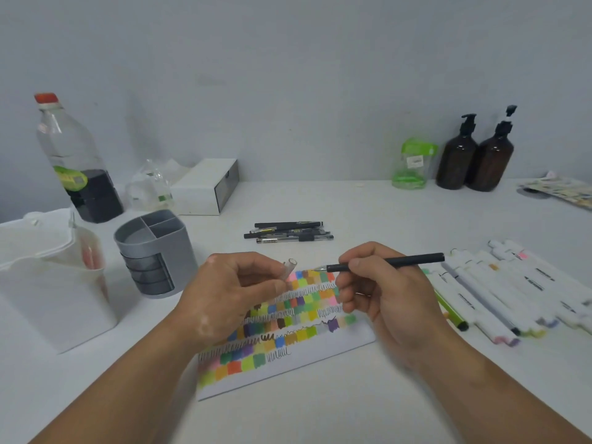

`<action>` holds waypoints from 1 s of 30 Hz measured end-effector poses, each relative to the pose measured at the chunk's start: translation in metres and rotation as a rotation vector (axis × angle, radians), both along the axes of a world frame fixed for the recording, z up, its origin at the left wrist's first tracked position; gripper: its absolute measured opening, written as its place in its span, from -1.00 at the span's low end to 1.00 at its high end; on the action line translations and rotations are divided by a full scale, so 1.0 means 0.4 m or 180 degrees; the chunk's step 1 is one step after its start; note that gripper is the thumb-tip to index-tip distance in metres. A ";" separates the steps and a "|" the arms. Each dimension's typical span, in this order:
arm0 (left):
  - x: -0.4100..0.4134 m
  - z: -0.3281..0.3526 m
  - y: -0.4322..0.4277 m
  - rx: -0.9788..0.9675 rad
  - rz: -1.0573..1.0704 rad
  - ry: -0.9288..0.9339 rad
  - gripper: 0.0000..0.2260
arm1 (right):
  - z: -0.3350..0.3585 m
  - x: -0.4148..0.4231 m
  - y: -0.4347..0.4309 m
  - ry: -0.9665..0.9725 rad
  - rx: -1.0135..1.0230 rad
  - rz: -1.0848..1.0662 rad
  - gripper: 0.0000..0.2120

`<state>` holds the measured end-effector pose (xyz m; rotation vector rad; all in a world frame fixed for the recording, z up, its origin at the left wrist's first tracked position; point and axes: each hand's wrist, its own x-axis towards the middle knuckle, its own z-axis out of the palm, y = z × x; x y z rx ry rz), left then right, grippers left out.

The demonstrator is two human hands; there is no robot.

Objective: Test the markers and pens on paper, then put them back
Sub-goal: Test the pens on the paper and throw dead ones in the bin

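Head view: right grip [384, 299] pinches slim black pen [400, 261], long axis near horizontal, tip pointing left, above swatch-covered white paper sheet [320, 355] on bench [384, 206]. Left grip [230, 293] pinches clear plastic cap [290, 269], just left of tip.

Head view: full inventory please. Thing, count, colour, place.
paper: 1, white with colour swatches, table centre
loose pens: about five, black, behind paper
markers: many, white-bodied, right of paper
organiser: 1, grey, left of paper
tub: 1, white, far left
plastic bottle: 1, clear, red cap, back left
box: 1, white, back, right of plastic bottle
pump bottles: 2, brown, back right
green container: 1, clear and green, left of pump bottles
pen: 1, black, uncapped, in right hand
cap: 1, clear, in left hand
left hand: pinches cap, above paper
right hand: holds pen, above paper
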<state>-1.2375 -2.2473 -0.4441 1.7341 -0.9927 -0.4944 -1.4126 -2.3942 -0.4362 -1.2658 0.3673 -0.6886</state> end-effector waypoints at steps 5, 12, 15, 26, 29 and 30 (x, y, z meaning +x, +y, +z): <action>-0.012 0.004 0.000 0.0265 -0.0112 -0.0281 -0.82 | -0.002 0.001 -0.005 -0.0024 -0.0104 -0.0093 -0.72; -0.017 0.010 0.002 0.0281 -0.0188 -0.0318 -0.81 | -0.009 0.003 0.005 0.0093 -0.0417 -0.0008 -0.76; -0.020 0.008 0.001 0.0198 -0.0242 -0.0405 -0.81 | -0.013 0.006 0.008 0.0209 -0.0580 0.0017 -0.89; -0.033 0.008 0.005 -0.0328 -0.0457 -0.0219 -0.85 | -0.013 0.003 0.020 0.0399 -0.0743 0.0048 -0.88; -0.032 0.011 0.007 -0.0388 -0.0514 -0.0164 -0.85 | -0.014 0.004 0.020 0.0366 -0.0689 0.0080 -0.86; -0.032 0.010 0.007 -0.0383 -0.0521 -0.0172 -0.85 | -0.016 0.004 0.020 0.0373 -0.0696 0.0092 -0.87</action>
